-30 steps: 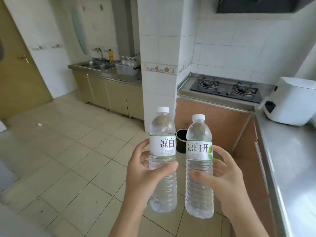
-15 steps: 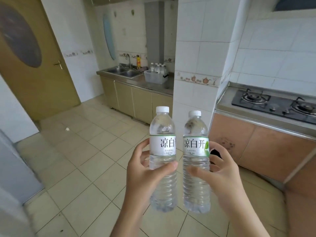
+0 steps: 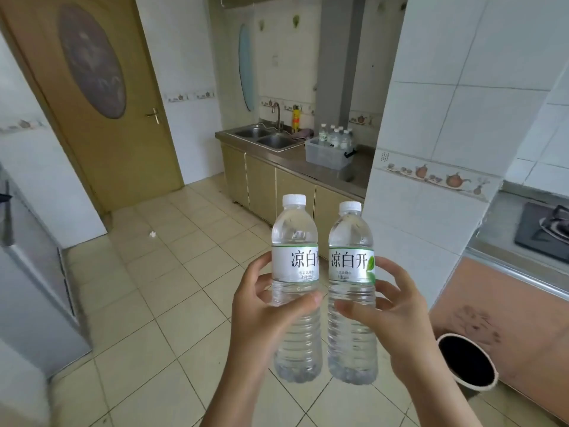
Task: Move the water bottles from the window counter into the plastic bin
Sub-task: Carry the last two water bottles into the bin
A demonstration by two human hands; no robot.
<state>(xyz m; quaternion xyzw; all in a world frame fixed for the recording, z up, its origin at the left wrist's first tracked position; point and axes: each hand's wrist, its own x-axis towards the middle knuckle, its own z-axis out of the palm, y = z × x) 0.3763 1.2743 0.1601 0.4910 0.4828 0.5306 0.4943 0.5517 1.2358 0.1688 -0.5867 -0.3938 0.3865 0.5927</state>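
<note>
The left hand (image 3: 261,315) and right hand (image 3: 397,315) each gripped an upright water bottle (image 3: 295,285), fingers curled round, mid-room. The plastic bin (image 3: 326,155) on the far bench already held several; these two remained undelivered.

2 clear glossy plastic bottles (image 3: 295,291), translucent plastic bin (image 3: 326,155), brushed steel sink (image 3: 271,140), glossy floor tiles (image 3: 172,272)

A floor of pale beige tiles (image 3: 172,291) is seen, bounded by white-tiled walls (image 3: 455,87) trimmed with a teapot border. A wooden door (image 3: 101,118) with an oval panel is set at the left. A steel double sink (image 3: 264,137) is fitted into a far counter over olive cabinets (image 3: 271,186). A gas hob (image 3: 545,229) is placed at the right, and a round bin (image 3: 466,362) is stood on the floor.
</note>
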